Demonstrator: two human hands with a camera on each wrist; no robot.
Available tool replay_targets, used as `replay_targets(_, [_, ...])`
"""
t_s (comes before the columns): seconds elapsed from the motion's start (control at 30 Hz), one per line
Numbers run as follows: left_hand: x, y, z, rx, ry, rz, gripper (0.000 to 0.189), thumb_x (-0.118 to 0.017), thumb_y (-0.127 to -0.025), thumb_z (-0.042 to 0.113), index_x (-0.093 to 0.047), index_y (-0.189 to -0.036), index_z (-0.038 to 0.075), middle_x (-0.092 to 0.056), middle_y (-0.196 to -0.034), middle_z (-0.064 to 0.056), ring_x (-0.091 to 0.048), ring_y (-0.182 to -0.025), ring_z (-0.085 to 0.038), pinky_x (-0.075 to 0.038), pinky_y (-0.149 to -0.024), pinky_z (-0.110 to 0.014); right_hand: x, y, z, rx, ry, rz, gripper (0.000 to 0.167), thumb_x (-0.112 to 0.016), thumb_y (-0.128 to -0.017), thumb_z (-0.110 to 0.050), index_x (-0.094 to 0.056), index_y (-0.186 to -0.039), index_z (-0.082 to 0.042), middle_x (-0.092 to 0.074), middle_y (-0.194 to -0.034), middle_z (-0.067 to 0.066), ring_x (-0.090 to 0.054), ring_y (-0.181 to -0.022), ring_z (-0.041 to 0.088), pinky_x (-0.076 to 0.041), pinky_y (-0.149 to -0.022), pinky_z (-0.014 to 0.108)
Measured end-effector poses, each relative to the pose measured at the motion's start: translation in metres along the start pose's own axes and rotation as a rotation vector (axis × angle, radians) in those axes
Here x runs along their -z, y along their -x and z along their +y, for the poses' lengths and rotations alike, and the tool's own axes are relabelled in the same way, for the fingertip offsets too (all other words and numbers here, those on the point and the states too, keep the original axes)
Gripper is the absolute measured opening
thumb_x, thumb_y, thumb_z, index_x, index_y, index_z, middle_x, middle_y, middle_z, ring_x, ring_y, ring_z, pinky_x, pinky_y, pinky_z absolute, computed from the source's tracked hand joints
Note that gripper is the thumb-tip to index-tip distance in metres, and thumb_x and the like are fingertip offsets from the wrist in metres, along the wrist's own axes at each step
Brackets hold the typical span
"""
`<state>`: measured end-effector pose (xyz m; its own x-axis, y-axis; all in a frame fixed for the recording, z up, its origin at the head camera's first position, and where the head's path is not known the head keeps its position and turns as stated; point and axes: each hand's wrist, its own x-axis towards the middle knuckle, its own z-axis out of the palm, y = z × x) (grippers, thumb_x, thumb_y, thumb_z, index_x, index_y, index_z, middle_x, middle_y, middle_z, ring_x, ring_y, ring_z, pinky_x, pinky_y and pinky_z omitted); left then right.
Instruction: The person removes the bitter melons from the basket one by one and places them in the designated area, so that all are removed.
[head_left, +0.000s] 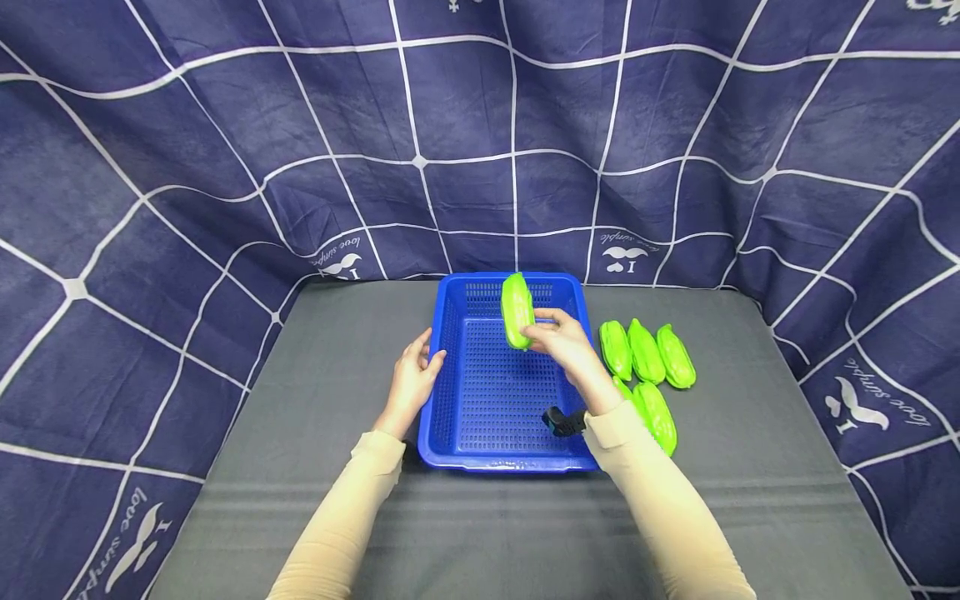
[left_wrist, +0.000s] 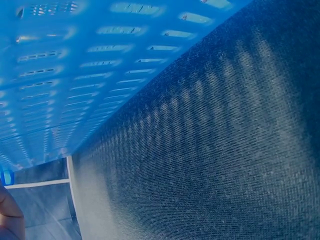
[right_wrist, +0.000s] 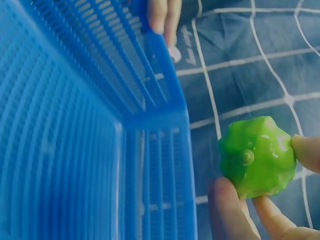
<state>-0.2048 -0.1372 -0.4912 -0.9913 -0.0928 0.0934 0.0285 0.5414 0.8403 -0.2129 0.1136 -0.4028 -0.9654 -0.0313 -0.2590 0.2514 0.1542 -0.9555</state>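
Observation:
My right hand [head_left: 558,337] grips a bright green bitter melon [head_left: 517,310], bumpy and glossy, upright over the far part of a blue plastic basket [head_left: 495,463]. In the right wrist view, thumb and fingers surround the melon [right_wrist: 257,157], its small end nub towards the camera. At the basket's left side, my left hand [head_left: 412,377] holds the rim, thumb on top and fingers along the outside. Only a fingertip [left_wrist: 10,215] of that hand shows in the left wrist view, beside the slotted basket wall [left_wrist: 80,75].
Several more bitter melons [head_left: 647,352] lie to the right of the basket, the nearer ones partly behind my right sleeve [head_left: 652,492]. A dark wrist strap [head_left: 562,422] overlaps the basket. Grey cloth [head_left: 330,333] covers the table, and a blue checked curtain [head_left: 465,108] hangs behind it.

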Motion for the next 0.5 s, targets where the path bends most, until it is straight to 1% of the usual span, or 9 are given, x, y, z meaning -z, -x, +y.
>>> replay_targets(0.07, [0.0, 0.001, 0.0, 0.003, -0.004, 0.0, 0.054, -0.063, -0.097, 0.022, -0.047, -0.146, 0.006, -0.06, -0.116, -0.021, -0.056, -0.084, -0.024, -0.046, -0.075, -0.035, 0.016, 0.006, 0.003, 0.002, -0.024, 0.006, 0.056, -0.062, -0.091, -0.01, -0.043, -0.142, 0.005, -0.058, -0.127, 0.025, -0.063, -0.084, 0.006, -0.054, -0.086, 0.025])
replay_targets(0.17, [0.0, 0.001, 0.001, 0.007, -0.005, -0.005, 0.054, -0.062, -0.097, 0.022, -0.046, -0.146, 0.006, -0.06, -0.117, -0.021, -0.056, -0.085, -0.024, -0.046, -0.075, -0.036, 0.041, 0.015, 0.01, -0.001, -0.049, 0.028, 0.058, -0.061, -0.092, -0.009, -0.038, -0.144, 0.007, -0.059, -0.118, 0.019, -0.062, -0.078, -0.001, -0.053, -0.08, 0.017])
replay_targets(0.3, [0.0, 0.001, 0.001, 0.013, -0.009, -0.017, 0.054, -0.061, -0.097, 0.023, -0.046, -0.147, 0.007, -0.059, -0.119, -0.02, -0.054, -0.085, -0.023, -0.045, -0.075, -0.035, 0.073, 0.025, 0.022, -0.014, -0.055, 0.062, 0.062, -0.06, -0.094, -0.011, -0.033, -0.146, 0.009, -0.058, -0.109, 0.007, -0.062, -0.077, -0.005, -0.052, -0.078, 0.014])
replay_targets(0.37, [0.0, 0.001, 0.001, 0.013, -0.013, -0.018, 0.055, -0.061, -0.097, 0.024, -0.045, -0.147, 0.007, -0.059, -0.118, -0.02, -0.054, -0.085, -0.023, -0.045, -0.074, -0.035, 0.088, 0.031, 0.028, -0.03, -0.052, 0.081, 0.064, -0.06, -0.094, -0.012, -0.031, -0.147, 0.009, -0.056, -0.11, 0.007, -0.061, -0.079, -0.005, -0.051, -0.078, 0.014])
replay_targets(0.5, [0.0, 0.001, 0.001, 0.012, -0.01, -0.008, 0.054, -0.062, -0.097, 0.024, -0.046, -0.146, 0.007, -0.06, -0.118, -0.02, -0.055, -0.085, -0.024, -0.045, -0.075, -0.037, 0.116, 0.044, 0.041, -0.067, -0.022, 0.111, 0.069, -0.059, -0.096, -0.016, -0.025, -0.151, 0.007, -0.049, -0.123, 0.014, -0.058, -0.083, -0.006, -0.051, -0.081, 0.013])
